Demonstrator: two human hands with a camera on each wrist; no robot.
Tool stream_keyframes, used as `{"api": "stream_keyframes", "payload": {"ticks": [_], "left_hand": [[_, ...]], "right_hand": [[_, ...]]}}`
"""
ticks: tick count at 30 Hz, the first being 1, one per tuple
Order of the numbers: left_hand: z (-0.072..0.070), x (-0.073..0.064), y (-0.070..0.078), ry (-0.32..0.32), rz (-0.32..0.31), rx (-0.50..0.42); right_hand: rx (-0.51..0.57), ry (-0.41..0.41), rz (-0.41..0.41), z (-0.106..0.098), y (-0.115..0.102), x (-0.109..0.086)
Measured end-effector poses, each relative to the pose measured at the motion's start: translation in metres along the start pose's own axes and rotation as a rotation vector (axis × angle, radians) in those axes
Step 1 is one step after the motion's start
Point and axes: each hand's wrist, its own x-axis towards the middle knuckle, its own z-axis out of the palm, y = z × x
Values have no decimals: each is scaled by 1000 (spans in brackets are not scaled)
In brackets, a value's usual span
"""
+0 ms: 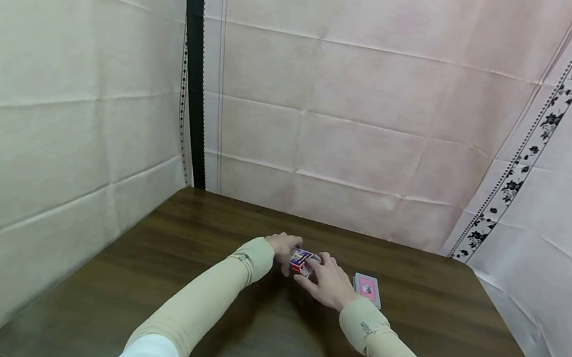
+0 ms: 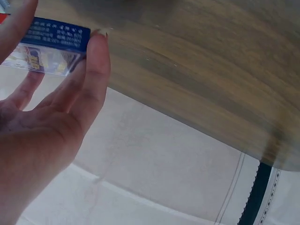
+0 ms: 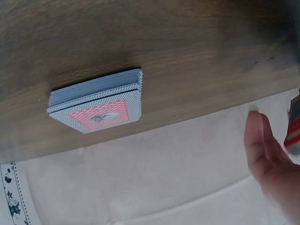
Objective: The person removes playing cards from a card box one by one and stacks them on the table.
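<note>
A small playing-card box (image 1: pixel 301 259), blue and red with a see-through side, is between my hands near the middle of the table. My left hand (image 1: pixel 284 248) grips it from the left; in the left wrist view the thumb lies across the box (image 2: pixel 56 35) and fingers curl behind its end. At the box's right end is my right hand (image 1: pixel 329 282), fingers spread, one fingertip overlapping the top. The right wrist view shows only part of the right hand (image 3: pixel 269 154) beside the box's red edge. A deck of cards (image 1: pixel 367 289), pink and grey backed, lies just right of the right hand.
The brown wooden table (image 1: pixel 191 226) has rounded corners. Creased white cloth (image 1: pixel 360 122) hangs behind it and along both sides, with a dark strip (image 1: pixel 197 68) at the back left and a floral border (image 1: pixel 539 135) at the back right.
</note>
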Motion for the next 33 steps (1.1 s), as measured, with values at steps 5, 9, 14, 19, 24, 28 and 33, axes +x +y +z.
{"api": "stream_keyframes", "payload": {"ticks": [5,9,14,19,24,28,33], "left_hand": [[-1,1,-6,7,-25,30],[2,4,-7,-15,-41,9],[5,3,-12,-1,-67,28],[5,-1,-20,5,-99,-6],[5,-3,-23,-8,-116,-40],[3,-3,-23,-13,-125,-48],[3,-3,-20,-17,-127,-60]], "right_hand": [[-13,58,-40,-2,4,-1],[-14,80,-38,-2,6,-1],[-46,83,-61,-3,12,-2],[-38,64,-55,-4,22,-7],[-47,103,-58,-7,32,-12],[-57,172,-35,-8,39,-15],[-59,189,3,-9,47,-19]]}}
